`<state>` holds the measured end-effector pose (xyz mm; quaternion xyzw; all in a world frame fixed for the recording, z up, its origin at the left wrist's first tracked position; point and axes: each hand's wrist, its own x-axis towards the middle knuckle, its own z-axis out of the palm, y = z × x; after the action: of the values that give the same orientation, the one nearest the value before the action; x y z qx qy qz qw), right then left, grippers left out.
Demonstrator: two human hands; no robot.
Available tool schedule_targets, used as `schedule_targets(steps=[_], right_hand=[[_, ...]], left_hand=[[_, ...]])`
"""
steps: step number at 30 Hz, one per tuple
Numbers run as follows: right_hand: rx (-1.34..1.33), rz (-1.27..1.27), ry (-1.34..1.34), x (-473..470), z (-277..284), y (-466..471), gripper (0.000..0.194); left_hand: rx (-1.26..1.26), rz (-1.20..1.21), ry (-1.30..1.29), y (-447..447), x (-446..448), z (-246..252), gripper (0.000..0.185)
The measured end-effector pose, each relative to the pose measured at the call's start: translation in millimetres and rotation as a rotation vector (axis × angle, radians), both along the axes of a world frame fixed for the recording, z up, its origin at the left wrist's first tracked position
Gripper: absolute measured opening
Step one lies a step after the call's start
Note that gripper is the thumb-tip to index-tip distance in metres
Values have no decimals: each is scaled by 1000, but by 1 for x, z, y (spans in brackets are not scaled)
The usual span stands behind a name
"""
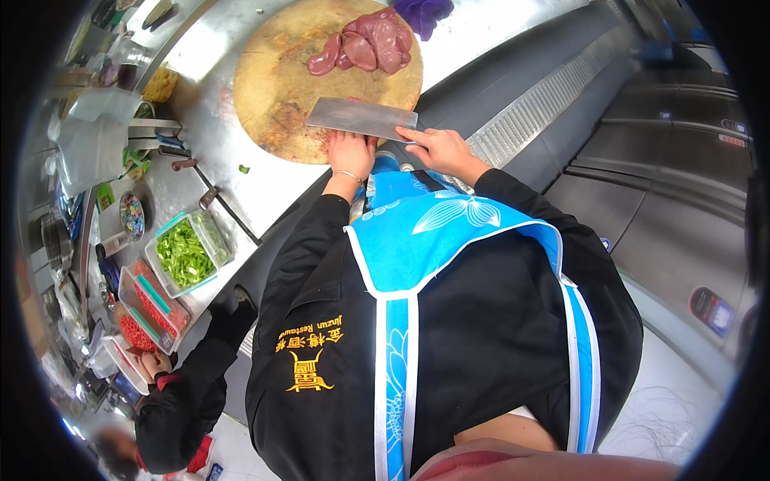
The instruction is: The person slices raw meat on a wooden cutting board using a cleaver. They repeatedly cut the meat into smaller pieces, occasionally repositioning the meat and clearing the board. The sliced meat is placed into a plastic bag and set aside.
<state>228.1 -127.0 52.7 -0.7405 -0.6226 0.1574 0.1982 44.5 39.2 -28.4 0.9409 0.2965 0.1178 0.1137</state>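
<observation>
A round wooden chopping board lies on the steel worktop, with several pieces of raw dark-red liver heaped near its far edge. My right hand grips a broad cleaver at the right end of its blade; the handle is hidden. The blade lies over the board's near part, its flat side facing up. My left hand rests palm down at the board's near edge, its fingers reaching beneath the blade. The fingertips are partly hidden, and a small reddish bit shows beyond the blade.
A purple cloth or bag is beside the board. To the left are a knife sharpening rod, a plastic box of sliced green peppers and boxes of chopped red food. A co-worker's hands are at lower left. Steel cabinets stand right.
</observation>
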Motion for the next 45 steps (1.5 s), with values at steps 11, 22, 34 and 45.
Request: schedule_targets(steps=[11, 22, 34, 45], right_hand=[[2, 18, -21, 9, 7, -15, 50], [-191, -13, -33, 18, 19, -30, 48], [-234, -25, -17, 14, 17, -29, 47], [-214, -15, 21, 8, 19, -24, 47]], left_hand=[[-1, 34, 44, -3, 1, 0, 63], [-33, 44, 130, -6, -1, -2, 65], [-106, 25, 200, -6, -4, 4, 65], [-34, 17, -28, -8, -8, -3, 64]])
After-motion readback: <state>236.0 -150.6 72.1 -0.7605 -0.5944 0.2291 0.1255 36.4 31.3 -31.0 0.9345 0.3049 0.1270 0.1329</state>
